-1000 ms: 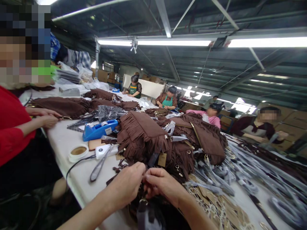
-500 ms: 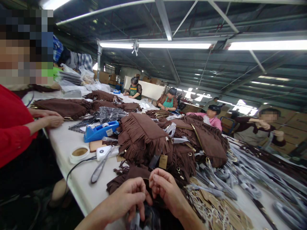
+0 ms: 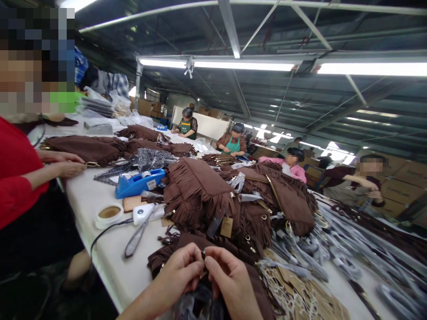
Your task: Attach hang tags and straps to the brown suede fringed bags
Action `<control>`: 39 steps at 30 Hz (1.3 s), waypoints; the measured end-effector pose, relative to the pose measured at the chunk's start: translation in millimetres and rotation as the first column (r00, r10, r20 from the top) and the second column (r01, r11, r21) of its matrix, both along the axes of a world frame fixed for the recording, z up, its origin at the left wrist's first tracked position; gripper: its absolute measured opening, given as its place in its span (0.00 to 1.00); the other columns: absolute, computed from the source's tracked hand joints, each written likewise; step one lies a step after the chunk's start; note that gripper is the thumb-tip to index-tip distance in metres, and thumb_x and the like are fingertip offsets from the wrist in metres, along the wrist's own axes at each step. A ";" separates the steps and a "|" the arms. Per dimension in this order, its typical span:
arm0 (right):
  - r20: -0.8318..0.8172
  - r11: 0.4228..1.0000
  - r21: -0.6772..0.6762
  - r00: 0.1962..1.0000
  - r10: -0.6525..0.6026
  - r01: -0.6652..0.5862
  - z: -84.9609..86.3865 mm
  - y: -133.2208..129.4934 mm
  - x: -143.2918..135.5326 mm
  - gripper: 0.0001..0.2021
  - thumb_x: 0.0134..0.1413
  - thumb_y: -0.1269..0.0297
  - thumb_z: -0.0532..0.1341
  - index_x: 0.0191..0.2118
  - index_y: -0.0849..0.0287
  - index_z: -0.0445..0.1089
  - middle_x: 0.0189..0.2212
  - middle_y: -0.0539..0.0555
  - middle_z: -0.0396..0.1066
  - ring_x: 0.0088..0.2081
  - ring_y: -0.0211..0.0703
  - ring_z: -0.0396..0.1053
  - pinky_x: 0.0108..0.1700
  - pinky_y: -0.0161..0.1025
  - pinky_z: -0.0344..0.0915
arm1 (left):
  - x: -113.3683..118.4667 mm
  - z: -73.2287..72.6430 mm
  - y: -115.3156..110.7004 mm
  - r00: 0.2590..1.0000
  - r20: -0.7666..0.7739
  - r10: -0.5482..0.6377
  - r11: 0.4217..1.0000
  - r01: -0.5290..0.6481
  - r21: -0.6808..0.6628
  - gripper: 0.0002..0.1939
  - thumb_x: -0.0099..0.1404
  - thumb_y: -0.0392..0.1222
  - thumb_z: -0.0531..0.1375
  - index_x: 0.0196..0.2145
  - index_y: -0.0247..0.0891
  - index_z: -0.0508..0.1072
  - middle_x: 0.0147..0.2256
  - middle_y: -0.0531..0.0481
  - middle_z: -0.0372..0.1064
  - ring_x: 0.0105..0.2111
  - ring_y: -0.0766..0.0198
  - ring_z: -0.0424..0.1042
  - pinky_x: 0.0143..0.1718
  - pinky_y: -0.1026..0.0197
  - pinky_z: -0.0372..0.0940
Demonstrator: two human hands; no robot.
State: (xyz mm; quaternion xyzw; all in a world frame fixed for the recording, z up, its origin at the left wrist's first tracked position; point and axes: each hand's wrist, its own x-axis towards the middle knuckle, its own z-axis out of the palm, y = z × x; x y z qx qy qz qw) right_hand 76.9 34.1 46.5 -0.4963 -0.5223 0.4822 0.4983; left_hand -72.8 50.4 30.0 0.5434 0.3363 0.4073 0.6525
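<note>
My left hand (image 3: 185,269) and my right hand (image 3: 230,274) meet fingertip to fingertip at the near edge of the table. Both are closed in a pinch; a small dark bit shows between the fingertips, too small to name. Beneath them lies a brown fringed bag (image 3: 160,258), partly covered by my hands. Clear plastic wrap (image 3: 196,304) bunches just below my fingers. Beyond, a heap of brown fringed bags (image 3: 203,178) rises, with a tan hang tag (image 3: 226,227) on its near side.
Left on the white table (image 3: 110,262) are a blue tape dispenser (image 3: 140,183), a tape roll (image 3: 108,215) and a white corded device (image 3: 147,212). Tan tags with white strings (image 3: 296,284) and plastic-wrapped straps (image 3: 343,249) lie right. A person in red (image 3: 20,173) stands left; several co-workers sit beyond.
My hands have come together, fingertips now touching where a gap was before. My left fingers have curled in. The person in red has shifted slightly left.
</note>
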 end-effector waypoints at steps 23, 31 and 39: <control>-0.321 0.995 -0.095 0.947 -0.006 -0.026 -18.4 8.2 1.8 0.24 0.37 0.46 0.75 0.29 0.62 0.72 0.25 0.51 0.74 0.24 0.37 0.72 0.22 0.29 0.69 | -59.4 42.5 -1.3 0.280 -0.841 0.462 0.808 0.257 0.530 0.13 0.62 0.26 0.51 0.29 0.39 0.72 0.32 0.44 0.72 0.32 0.53 0.73 0.31 0.59 0.58; -0.245 0.994 -0.015 0.964 0.099 -0.105 -17.9 7.4 -0.9 0.23 0.43 0.44 0.72 0.29 0.62 0.73 0.25 0.53 0.75 0.25 0.38 0.73 0.24 0.32 0.70 | -36.4 40.1 -5.3 0.940 -0.285 0.187 0.944 -0.092 0.316 0.11 0.62 0.42 0.52 0.25 0.38 0.67 0.26 0.50 0.71 0.24 0.66 0.64 0.25 0.66 0.56; -0.187 0.993 0.028 0.975 0.115 -0.112 -19.4 6.2 -0.9 0.22 0.46 0.43 0.69 0.29 0.60 0.74 0.20 0.50 0.73 0.21 0.38 0.70 0.25 0.35 0.70 | -10.9 13.5 -2.5 0.995 0.069 0.066 0.998 -0.067 0.012 0.10 0.50 0.43 0.65 0.28 0.34 0.72 0.22 0.53 0.70 0.21 0.70 0.61 0.23 0.68 0.54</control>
